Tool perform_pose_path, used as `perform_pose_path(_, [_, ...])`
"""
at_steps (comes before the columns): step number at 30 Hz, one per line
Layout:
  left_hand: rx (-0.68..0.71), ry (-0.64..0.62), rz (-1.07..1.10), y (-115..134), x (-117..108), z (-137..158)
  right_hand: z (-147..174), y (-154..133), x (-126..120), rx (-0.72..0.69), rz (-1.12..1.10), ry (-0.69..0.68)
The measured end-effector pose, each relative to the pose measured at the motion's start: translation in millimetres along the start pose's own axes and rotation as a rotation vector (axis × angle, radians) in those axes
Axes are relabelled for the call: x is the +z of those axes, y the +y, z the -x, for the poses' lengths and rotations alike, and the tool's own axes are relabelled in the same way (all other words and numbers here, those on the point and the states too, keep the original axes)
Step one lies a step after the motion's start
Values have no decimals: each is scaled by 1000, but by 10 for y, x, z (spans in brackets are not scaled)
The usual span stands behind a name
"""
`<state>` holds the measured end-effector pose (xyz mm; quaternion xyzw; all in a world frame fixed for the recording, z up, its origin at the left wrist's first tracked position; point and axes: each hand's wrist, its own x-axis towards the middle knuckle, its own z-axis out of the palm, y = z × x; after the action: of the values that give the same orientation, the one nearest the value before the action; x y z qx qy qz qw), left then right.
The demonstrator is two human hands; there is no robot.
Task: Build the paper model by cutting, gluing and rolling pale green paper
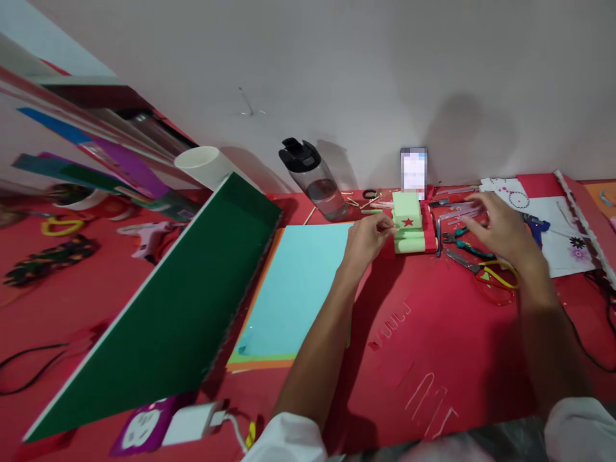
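A small light-green paper tank model (pixel 408 220) with a red star and red sides stands near the wall. My left hand (pixel 368 237) is closed at its left edge, with thumb and fingertips pinched on it. To the right, my right hand (pixel 503 228) hovers with thumb and fingers apart, nothing seen between them. Near its fingertips lie translucent sticks (pixel 459 213). Below it are pliers (pixel 455 236), another teal-handled tool (pixel 474 250) and scissors (pixel 500 274) with yellow and red handles.
Blue paper (pixel 303 282) lies on other sheets left of my left arm. A green board (pixel 192 301) leans beside it. Behind stand a water bottle (pixel 320 186) and a lit phone (pixel 414 170). Red paper scraps (pixel 394 321) lie in front; decorated white paper (pixel 561 240) lies right.
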<state>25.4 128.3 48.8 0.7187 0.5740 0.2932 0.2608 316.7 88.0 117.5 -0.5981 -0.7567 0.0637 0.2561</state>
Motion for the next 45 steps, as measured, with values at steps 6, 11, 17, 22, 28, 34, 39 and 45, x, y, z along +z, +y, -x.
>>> perform_pose_path(6, [29, -39, -198, 50, 115, 30, -383, -270, 657, -264, -176, -15])
perform_pose_path(11, [-3, -87, -361, 119, 218, 18, -482, -201, 937, -297, -211, -85])
perform_pose_path(17, [-82, -63, -444, 168, 277, -45, -498, -175, 1071, -289, -165, -101])
perform_pose_path(22, [-73, -54, -405, 132, 303, -60, -496, -156, 1109, -269, -179, -90])
perform_pose_path(28, [-90, -40, -410, 118, 322, -62, -488, -156, 1109, -259, -190, -92])
perform_pose_path(34, [-114, -30, -389, 129, 339, -63, -492, -158, 1121, -261, -201, -83])
perform_pose_path(39, [-142, -41, -350, 151, 327, -63, -497, -143, 1141, -262, -195, -72])
perform_pose_path(45, [-167, -63, -326, 187, 280, -52, -496, -139, 1136, -268, -195, -64])
